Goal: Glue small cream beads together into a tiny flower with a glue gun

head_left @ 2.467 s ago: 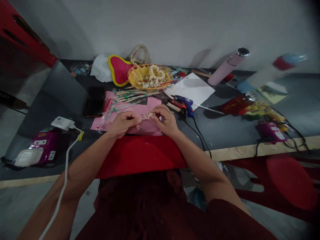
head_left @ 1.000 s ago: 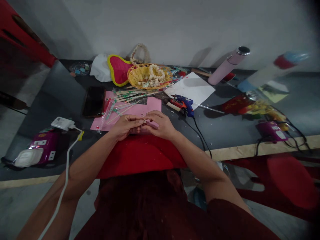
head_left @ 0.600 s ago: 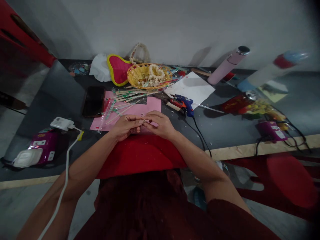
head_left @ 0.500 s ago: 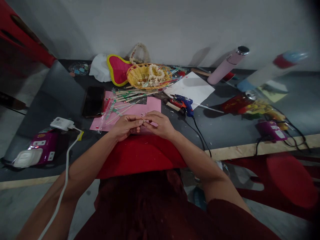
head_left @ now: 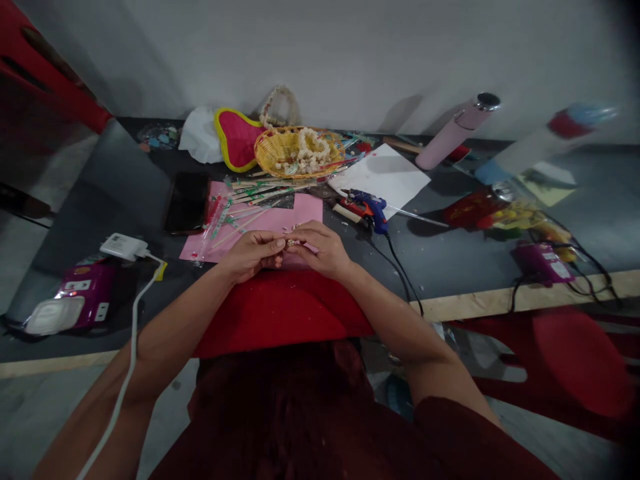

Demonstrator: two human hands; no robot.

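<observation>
My left hand (head_left: 254, 253) and my right hand (head_left: 320, 248) meet above the near edge of a pink sheet (head_left: 309, 208). Between their fingertips is a small pale, bumpy piece (head_left: 293, 244), mostly covered and too small to name. My left thumb and forefinger are closed on its left side, while my right fingers pinch it from the right. Below both hands lies a red cloth (head_left: 280, 310). Thin sticks in clear plastic wrappers (head_left: 245, 207) rest on the sheet just beyond my left hand. A blue glue gun (head_left: 369, 205) lies to the right.
At the back, a yellow wicker basket (head_left: 270, 150) holds a pale, bumpy ring. A phone (head_left: 187, 203) lies left. A pink flask (head_left: 457, 133), a red can (head_left: 473, 207) and a purple power socket (head_left: 545, 262) stand right. A white charger cable (head_left: 134, 333) crosses my left forearm.
Slightly more of the small pale piece shows between my fingertips. My right fingers have shifted a little; both hands stay in nearly the same place.
</observation>
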